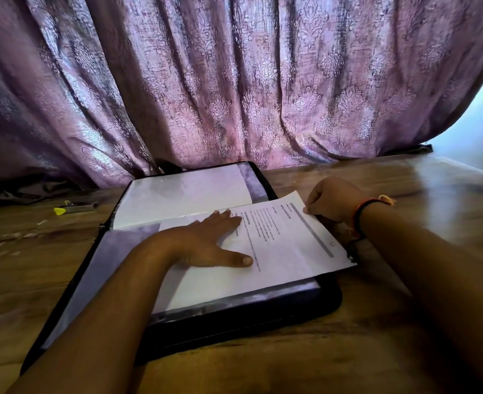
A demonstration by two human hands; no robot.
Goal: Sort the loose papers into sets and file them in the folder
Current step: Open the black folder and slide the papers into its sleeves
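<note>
Pressing down, the left hand lies flat with fingers spread on the printed sheet, pinning it to the near page of the open folder. The right hand pinches the sheet's far right corner with curled fingers. The sheet's right end overhangs the folder edge, so a leftward push looks needed. A stapler lies well off left, out of the way.

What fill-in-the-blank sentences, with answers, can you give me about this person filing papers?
The left hand lies ____ on the printed sheet, fingers straight.
The hand pinching the sheet's edge wears a wristband; it is the ____ hand.
The yellow-tipped item lies on the table to the ____ of the folder.
Missing words: flat, right, left.
</note>
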